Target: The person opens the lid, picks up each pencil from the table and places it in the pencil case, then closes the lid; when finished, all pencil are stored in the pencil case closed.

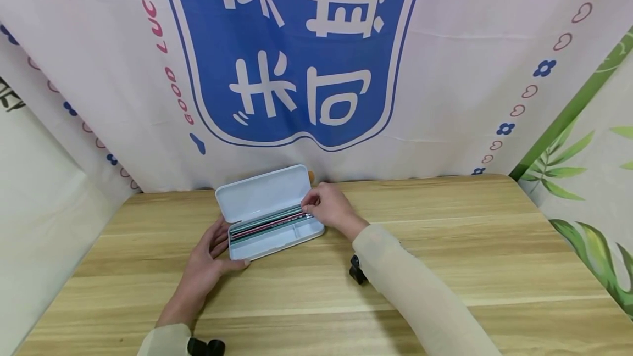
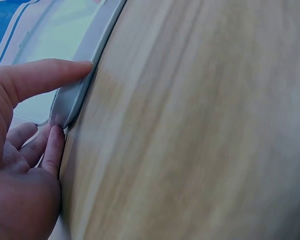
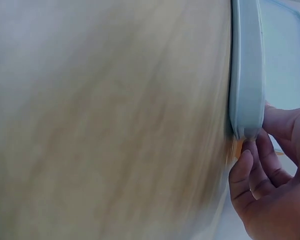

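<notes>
In the head view a pale blue pencil case [image 1: 269, 247] stands with its lid [image 1: 264, 194] raised against the back. Several pencils [image 1: 267, 225], dark green and one reddish, lie lengthwise inside. My left hand [image 1: 210, 254] grips the case's left end, thumb along the front edge and fingers at the side; the left wrist view shows the thumb [image 2: 55, 75] on the rim. My right hand [image 1: 328, 207] is over the right end, thumb and forefinger pinching at a pencil's end. In the right wrist view its other fingers [image 3: 260, 175] curl outside the case's end wall [image 3: 247, 100].
The case sits on a wood-grain table [image 1: 445, 257] near its back edge. Behind hangs a white cloth [image 1: 445, 98] with a blue printed panel. A small orange thing [image 1: 311, 177] peeks out behind the lid's right end. Black wrist-worn pieces [image 1: 357, 271] show at both sleeves.
</notes>
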### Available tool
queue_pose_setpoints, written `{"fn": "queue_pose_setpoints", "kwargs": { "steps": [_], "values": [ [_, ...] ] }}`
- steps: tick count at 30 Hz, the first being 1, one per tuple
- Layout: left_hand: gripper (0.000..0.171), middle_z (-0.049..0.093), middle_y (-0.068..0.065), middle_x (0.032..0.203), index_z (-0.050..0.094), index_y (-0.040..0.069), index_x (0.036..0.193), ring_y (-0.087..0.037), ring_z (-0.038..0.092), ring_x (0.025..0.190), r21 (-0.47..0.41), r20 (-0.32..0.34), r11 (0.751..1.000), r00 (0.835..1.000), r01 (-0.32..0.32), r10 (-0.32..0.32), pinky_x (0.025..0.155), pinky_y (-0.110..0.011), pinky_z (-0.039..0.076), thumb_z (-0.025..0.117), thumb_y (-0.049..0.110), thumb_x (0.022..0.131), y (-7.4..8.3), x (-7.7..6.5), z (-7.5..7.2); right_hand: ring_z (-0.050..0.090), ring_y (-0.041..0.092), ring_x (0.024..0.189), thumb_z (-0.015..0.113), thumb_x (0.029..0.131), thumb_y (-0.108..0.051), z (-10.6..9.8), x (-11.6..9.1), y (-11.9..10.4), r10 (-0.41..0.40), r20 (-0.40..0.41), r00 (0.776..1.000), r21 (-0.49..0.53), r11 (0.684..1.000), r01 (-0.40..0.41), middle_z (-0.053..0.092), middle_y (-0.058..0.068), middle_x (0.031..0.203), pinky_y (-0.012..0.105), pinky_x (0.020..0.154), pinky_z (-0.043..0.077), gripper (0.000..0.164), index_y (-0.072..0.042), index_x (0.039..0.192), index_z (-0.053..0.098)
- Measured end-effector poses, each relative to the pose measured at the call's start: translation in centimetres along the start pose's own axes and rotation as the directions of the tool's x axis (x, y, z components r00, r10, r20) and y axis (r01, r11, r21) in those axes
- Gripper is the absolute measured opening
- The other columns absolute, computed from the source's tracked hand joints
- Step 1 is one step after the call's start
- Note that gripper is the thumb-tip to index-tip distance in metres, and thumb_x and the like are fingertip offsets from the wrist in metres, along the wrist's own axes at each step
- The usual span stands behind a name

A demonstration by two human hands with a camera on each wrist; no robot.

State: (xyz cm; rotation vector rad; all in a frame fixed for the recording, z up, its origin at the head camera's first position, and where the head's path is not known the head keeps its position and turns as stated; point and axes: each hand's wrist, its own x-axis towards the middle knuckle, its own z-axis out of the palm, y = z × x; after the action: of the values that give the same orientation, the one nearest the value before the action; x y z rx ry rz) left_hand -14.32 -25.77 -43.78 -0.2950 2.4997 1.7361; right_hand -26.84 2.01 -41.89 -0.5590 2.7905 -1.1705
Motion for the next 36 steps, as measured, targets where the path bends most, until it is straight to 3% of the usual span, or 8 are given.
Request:
{"fn": "queue_pose_setpoints", "kwargs": {
  "steps": [14,21,28,34,36],
  "values": [
    [0.124,0.033,-0.014,0.172,0.008,0.023,0.175,-0.036,0.04,0.157,-0.005,0.008,1.0,1.0,-0.003,0.003,0.131,-0.05,0.034,0.089,0.004,0.084,-0.1,0.1,0.0,0.058,0.017,0.089,0.083,0.095,-0.014,0.1,-0.1,0.4,0.036,-0.033,0.999,0.045,0.998,-0.034,0.066,0.002,0.095,0.027,0.078,0.049,0.004,-0.011,0.098,0.084],
    [0.124,0.034,-0.015,0.172,0.008,0.023,0.175,-0.036,0.039,0.158,-0.005,0.005,1.0,1.0,-0.005,0.005,0.133,-0.051,0.033,0.09,0.004,0.083,-0.1,0.0,0.0,0.061,0.018,0.092,0.08,0.098,-0.015,-0.5,-0.1,0.8,0.078,-0.052,0.996,0.17,0.983,-0.068,0.073,0.003,0.1,0.027,0.081,0.051,0.005,-0.012,0.099,0.084],
    [0.124,0.034,-0.015,0.172,0.008,0.023,0.175,-0.035,0.039,0.158,0.004,0.005,1.0,1.0,-0.004,0.004,0.132,-0.051,0.033,0.089,0.005,0.084,-0.2,0.1,-0.1,0.065,0.02,0.097,0.072,0.104,-0.026,-1.4,0.1,0.9,0.21,-0.101,0.972,0.3,0.938,-0.171,0.075,0.007,0.11,0.028,0.08,0.055,0.021,-0.01,0.116,0.08],
    [0.124,0.034,-0.015,0.173,0.007,0.023,0.175,-0.036,0.039,0.158,0.002,0.005,1.0,1.0,-0.004,0.004,0.132,-0.051,0.033,0.09,0.006,0.084,-0.2,0.0,-0.1,0.069,0.024,0.11,0.067,0.107,-0.032,-1.5,0.3,0.6,0.259,-0.015,0.966,0.384,0.893,-0.234,0.071,0.011,0.128,0.031,0.088,0.062,0.037,-0.01,0.137,0.07],
    [0.124,0.034,-0.014,0.172,0.008,0.023,0.175,-0.035,0.039,0.158,0.004,0.005,1.0,1.0,-0.003,0.003,0.132,-0.049,0.034,0.09,0.006,0.084,-0.1,0.0,-0.1,0.069,0.025,0.118,0.067,0.108,-0.033,-1.4,0.3,0.5,0.255,0.009,0.967,0.383,0.892,-0.239,0.069,0.011,0.134,0.034,0.095,0.063,0.042,-0.01,0.143,0.067]
  ]
}}
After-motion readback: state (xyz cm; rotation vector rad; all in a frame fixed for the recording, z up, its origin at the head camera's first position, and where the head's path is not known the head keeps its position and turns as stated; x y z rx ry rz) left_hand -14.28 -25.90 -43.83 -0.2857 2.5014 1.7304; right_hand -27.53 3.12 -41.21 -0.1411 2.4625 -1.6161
